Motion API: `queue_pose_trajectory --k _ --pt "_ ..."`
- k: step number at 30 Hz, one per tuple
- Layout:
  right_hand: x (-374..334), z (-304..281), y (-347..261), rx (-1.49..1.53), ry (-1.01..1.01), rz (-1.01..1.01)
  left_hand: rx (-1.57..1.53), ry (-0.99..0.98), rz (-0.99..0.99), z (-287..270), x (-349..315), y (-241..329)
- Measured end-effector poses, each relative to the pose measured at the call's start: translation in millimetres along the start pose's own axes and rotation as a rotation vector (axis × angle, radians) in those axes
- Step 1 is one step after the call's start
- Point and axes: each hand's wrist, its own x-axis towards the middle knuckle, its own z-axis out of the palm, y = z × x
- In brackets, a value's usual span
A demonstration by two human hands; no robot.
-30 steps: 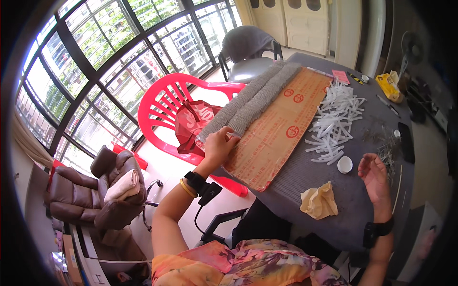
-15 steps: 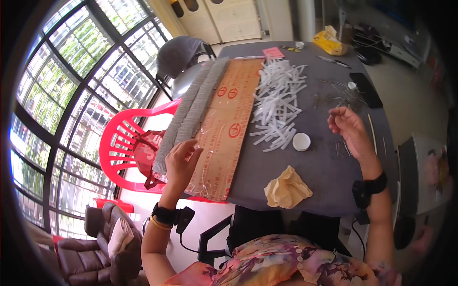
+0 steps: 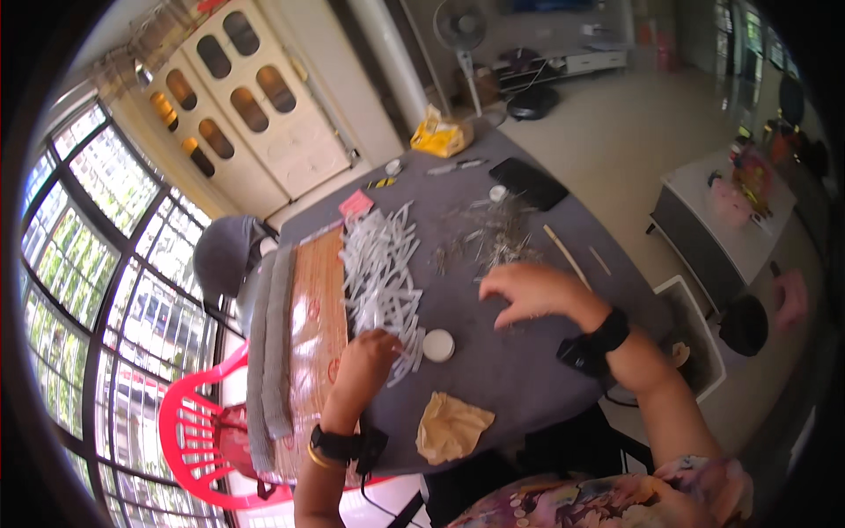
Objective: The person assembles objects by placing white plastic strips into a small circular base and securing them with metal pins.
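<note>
My left hand [image 3: 363,368] is at the near end of a loose pile of white plastic strips [image 3: 380,264], beside the cardboard. Its fingers are drawn together; whether a strip is between them is hidden. My right hand [image 3: 535,295] hovers over the grey table, thumb and fingers apart and nothing seen in them. Just beyond it lies a scattered heap of thin metal pieces [image 3: 506,231], too fine to name. A small round white lid or dish [image 3: 438,345] stands between my hands. Nearest me lies a crumpled tan cloth or paper [image 3: 452,429].
A plastic-covered cardboard sheet [image 3: 315,304] and grey ribbed rolls [image 3: 273,352] line the table's left side. Farther off are a black flat object [image 3: 531,183], a pen [image 3: 458,166] and a yellow package [image 3: 440,134]. A thin stick [image 3: 566,253] lies right. A red chair [image 3: 189,440] stands left.
The view has swung to the right. My left hand has gone from above the cardboard to the strips, its fingers closing. My right hand has turned inward, below the metal pieces.
</note>
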Motion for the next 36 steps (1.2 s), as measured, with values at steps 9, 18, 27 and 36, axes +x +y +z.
queue_pose_trajectory --k 9,18,27,36 --pt "13 19 -8 0.048 -0.040 0.109 -0.625 0.531 -0.332 15 -3 -37" --pt "25 14 -17 0.117 -0.211 0.197 -1.254 0.677 -0.502 -12 -13 -41" --pt "29 22 -16 0.400 0.193 0.300 -1.583 0.651 -0.471 -18 -22 -32" --pt "32 36 -5 0.271 0.154 0.301 -1.721 0.530 -0.460 -12 -20 -23"
